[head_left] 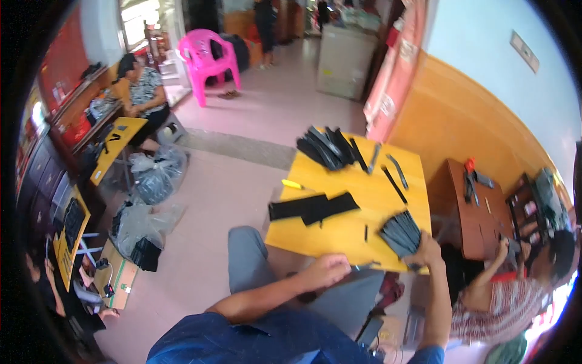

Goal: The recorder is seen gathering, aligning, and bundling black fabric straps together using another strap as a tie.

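Note:
My right hand (424,250) grips a fanned bundle of grey flat strips (400,233) at the near right corner of a yellow wooden table (357,194). Over the table's near edge, my left hand (326,270) is closed on a thin dark tool (365,265) whose tip points right toward the bundle. A black flat piece of material (312,207) lies on the table's left side. A heap of dark strips (327,148) sits at the far end, with a few single strips (394,182) beside it. A yellow-handled tool (292,184) lies at the left edge.
A seated person (515,285) works at a brown table (479,206) on my right. Another person (142,91) sits at a yellow table far left. Clear plastic bags (154,176) of dark parts lie on the pink floor. A pink plastic chair (209,60) stands behind.

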{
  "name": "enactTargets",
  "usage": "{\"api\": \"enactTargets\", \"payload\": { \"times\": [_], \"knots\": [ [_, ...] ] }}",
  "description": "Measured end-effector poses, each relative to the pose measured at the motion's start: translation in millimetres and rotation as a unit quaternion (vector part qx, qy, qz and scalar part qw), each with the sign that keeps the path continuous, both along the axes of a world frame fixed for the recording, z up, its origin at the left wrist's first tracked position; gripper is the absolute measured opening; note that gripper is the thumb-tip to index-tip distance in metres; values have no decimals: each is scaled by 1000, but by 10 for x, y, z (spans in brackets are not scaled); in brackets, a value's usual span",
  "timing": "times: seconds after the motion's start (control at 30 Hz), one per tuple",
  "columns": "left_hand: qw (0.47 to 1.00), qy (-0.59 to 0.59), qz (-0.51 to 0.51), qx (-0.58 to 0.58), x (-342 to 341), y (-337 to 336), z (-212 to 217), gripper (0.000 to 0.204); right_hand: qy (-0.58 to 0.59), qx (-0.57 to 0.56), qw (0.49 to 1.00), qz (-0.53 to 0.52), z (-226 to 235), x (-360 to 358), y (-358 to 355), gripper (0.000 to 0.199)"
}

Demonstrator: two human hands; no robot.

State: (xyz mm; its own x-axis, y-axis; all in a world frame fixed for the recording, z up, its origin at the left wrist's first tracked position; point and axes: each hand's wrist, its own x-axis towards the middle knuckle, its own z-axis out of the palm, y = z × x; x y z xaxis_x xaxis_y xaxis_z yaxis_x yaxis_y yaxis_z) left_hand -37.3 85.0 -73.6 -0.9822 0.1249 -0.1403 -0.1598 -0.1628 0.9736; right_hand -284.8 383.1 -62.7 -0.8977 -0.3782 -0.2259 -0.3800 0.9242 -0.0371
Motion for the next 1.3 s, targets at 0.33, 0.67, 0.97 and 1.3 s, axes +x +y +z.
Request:
{"api": "enactTargets", "payload": {
  "times": [0.33,0.67,0.97,1.3],
  "knots": [
    [996,-28,44,72,48,-214,25,14,50,-66,996,24,86,-73,-225,93],
    [988,2,79,132,-321,-3,380,16,34,-67,997,22,51,4,-270,95],
    [961,82,72,255,-1224,680,862,16,45,-54,998,4,13,60,-306,93],
    [979,-59,93,173,-1549,1162,-417,20,31,-60,998,-9,58,81,-352,89]
  ]
}}
